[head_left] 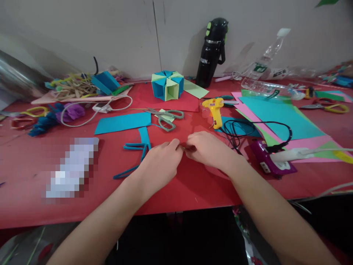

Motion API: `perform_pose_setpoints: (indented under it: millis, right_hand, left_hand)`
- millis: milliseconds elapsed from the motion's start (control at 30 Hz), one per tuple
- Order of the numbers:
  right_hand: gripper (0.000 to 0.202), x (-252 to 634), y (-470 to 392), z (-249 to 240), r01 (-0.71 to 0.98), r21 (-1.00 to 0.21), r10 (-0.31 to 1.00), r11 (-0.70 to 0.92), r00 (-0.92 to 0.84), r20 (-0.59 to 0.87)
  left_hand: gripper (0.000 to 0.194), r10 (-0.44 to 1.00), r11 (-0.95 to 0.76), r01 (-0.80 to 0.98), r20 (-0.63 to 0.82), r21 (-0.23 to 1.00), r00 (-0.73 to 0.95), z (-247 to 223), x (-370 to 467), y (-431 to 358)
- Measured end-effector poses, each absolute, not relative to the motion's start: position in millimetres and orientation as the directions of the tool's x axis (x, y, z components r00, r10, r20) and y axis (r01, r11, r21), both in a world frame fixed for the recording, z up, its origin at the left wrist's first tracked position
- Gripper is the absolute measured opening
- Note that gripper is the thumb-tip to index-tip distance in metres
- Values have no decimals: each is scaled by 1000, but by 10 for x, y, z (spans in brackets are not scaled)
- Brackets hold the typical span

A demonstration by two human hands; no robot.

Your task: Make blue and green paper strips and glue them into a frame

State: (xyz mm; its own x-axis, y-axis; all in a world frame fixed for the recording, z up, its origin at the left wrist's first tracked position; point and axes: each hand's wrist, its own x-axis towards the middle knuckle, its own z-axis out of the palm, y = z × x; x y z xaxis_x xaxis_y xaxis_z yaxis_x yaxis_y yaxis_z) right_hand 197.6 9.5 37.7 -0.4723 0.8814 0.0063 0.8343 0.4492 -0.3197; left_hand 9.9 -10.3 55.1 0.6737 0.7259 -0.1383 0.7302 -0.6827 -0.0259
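1. Pinching together at the middle of the red sheet (pixel 190 184), the left hand (pixel 160 162) and right hand (pixel 209 149) meet fingertip to fingertip over a small red piece (pixel 185 148), barely visible between them.
2. Both hands are closed on that piece; its shape is too hidden to tell.
3. It lies directly between the two grips, its short visible stretch running left to right, equally near either hand.
4. Just beyond the fingertips lie the scissors (pixel 165 117); beyond and to the right of the right hand, the yellow glue gun (pixel 214 110).
5. Left of the left hand, touching the sheet's edge, sits a folded blue strip (pixel 138 147).
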Motion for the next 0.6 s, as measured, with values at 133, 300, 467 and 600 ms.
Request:
perform_pose_setpoints:
  millis: [133,300,467,600]
  right_hand:
    - [19,2078,121,413,780,-442,874,444,-486,19]
    - [11,2231,170,487,720,-606,917,337,-397,39]
    - [10,2280,193,464,710,-643,904,286,-423,-65]
    - [9,2259,245,354,758,-593,901,273,-417,-118]
  left_hand:
    - [33,736,-671,741,-154,-34,659,581,97,-68]
    - [33,735,-672,741,-141,-21,663,600,88,-48]
    - [32,733,-671,741,-129,21,668,594,83,-29]
    - [35,742,-661,749,-120,38,660,591,90,-19]
